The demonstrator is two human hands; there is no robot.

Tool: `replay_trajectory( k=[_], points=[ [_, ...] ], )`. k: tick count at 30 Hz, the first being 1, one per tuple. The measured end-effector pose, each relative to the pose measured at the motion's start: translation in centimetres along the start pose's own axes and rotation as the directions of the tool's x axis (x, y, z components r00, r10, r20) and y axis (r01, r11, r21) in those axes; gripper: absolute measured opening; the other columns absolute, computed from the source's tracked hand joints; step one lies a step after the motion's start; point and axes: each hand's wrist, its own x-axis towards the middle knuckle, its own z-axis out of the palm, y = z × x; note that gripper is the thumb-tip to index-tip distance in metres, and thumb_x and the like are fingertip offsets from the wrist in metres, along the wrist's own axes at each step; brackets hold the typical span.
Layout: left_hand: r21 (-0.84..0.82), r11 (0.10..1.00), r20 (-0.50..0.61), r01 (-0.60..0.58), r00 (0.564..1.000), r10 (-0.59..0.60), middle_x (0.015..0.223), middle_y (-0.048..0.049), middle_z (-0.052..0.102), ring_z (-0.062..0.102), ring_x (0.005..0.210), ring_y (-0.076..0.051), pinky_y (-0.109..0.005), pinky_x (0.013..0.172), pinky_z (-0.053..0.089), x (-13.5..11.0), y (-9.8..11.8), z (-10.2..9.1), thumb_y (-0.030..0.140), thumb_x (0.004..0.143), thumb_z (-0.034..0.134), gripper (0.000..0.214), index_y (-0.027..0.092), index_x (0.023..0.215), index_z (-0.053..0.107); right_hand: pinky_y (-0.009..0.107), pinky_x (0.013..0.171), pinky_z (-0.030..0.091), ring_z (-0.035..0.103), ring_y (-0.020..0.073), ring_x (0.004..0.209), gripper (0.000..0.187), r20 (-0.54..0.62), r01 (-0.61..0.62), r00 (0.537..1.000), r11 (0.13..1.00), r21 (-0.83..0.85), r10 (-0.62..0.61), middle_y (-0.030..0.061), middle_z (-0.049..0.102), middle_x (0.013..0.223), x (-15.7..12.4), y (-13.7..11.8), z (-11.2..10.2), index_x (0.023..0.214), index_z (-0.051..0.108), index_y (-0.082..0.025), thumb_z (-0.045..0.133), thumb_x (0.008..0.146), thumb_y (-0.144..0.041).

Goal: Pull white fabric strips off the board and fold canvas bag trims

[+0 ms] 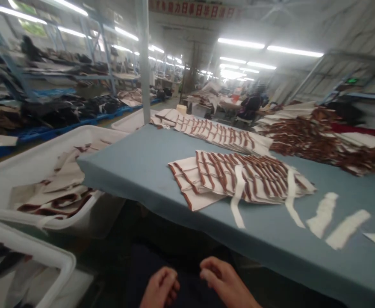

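In front of my body, below the table's near edge, I see both my hands. My left hand point(161, 284) is closed, its fingers curled in and nothing showing in it. Beside it, my right hand point(224, 280) is loosely bent, with a gap between thumb and fingers and nothing between them. Neither hand touches the table. The nearest things are an overlapping row of cream fabric pieces with brown edges point(213, 175) on the blue-covered table point(126, 167). Two pale strips, a left strip point(237, 196) and a right strip point(291, 196), lie across that row.
More pale strips point(347, 229) lie at the right. Behind are a second fabric row point(219, 132) and a large brown-and-cream pile point(309, 128). White bins point(87, 214) with fabric stand at the left. A metal post point(145, 64) rises at the far corner; a person point(251, 105) sits beyond.
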Motion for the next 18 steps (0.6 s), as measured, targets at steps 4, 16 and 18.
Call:
replay_trajectory(
  k=[4,16,18],
  points=[
    [0.158,0.964,0.009,-0.214,0.977,0.215,0.102,-0.0029,0.079,0.076,0.088,-0.020,-0.037,0.082,0.066,4.0,7.1,2.6,0.038,0.106,0.079,0.022,0.017,0.111,0.076,0.048,0.076,0.063,0.076,0.0318,0.077,0.029,-0.193,0.023,0.980,0.994,-0.103,-0.043,0.0075,0.078,0.080,-2.7,1.7,-4.9,0.093,0.079,-0.033,0.065,0.101,-0.057],
    [0.219,0.953,-0.114,-0.209,0.965,0.238,0.130,-0.0106,0.077,0.078,0.107,-0.026,-0.047,0.092,0.069,9.7,15.0,12.0,0.045,0.109,0.074,0.038,0.018,0.135,0.072,0.053,0.142,0.024,0.037,0.0320,0.168,0.057,-0.265,0.175,0.811,0.649,-0.741,-0.521,0.0167,0.042,0.183,15.4,-7.2,-10.3,0.164,0.056,-0.016,0.061,0.108,-0.012],
    [0.190,0.957,-0.137,-0.221,0.959,0.249,0.132,-0.0109,0.076,0.078,0.108,-0.026,-0.047,0.092,0.069,10.2,15.3,12.3,0.043,0.108,0.075,0.038,0.018,0.137,0.071,0.060,0.137,0.034,0.045,0.0335,0.163,0.047,-0.246,0.151,0.819,0.609,-0.778,-0.518,0.0158,0.049,0.177,16.9,-7.3,-10.2,0.160,0.060,-0.019,0.060,0.113,-0.020]
  ],
)
